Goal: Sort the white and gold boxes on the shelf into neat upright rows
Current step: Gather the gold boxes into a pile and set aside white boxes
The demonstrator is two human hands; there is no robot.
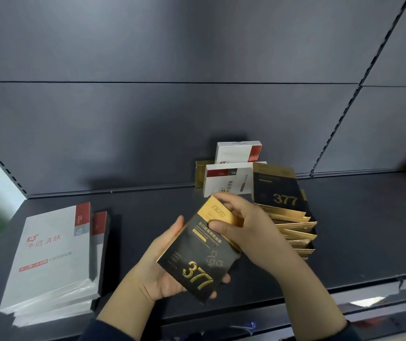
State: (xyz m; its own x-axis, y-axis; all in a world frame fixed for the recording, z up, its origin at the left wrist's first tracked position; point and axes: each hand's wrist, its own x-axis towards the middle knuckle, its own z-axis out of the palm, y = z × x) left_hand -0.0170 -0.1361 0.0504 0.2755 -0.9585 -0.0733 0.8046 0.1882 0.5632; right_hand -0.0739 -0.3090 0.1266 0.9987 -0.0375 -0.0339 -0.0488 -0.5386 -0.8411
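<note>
A flat black-and-gold box [197, 249] is held tilted in the air, just in front of the dark shelf [135, 217] and near the pile of like boxes on it. The left hand [162, 274] cradles it from below, thumb along its left edge and fingertips curled round the lower edge. The right hand [243, 225] grasps its top, thumb pressed on the front and fingers folded over the gold end.

The box's face is matt black with a shiny gold band at the top that reads "ZKZU". Under it run a line of gold Chinese characters, too small to read, and a short gold bar. Large gold numerals "377" sit near the bottom, with a faint hexagon line drawing beside them.

Behind the hands, an upright box [280, 190] of the same kind shows "377" too, and a fan of gold-edged boxes [295, 230] leans against one another below it. A white box [226, 180] with a dark red band stands on its long edge beside it, with a second white box [236, 152] behind and a plain gold box [203, 173] at the back.

To the left a stack of white boxes [52, 252] lies flat, thin and rectangular, each with a red corner strip; the top one reads "净痘清肤" in red, with a blurred red label bar lower down
</note>
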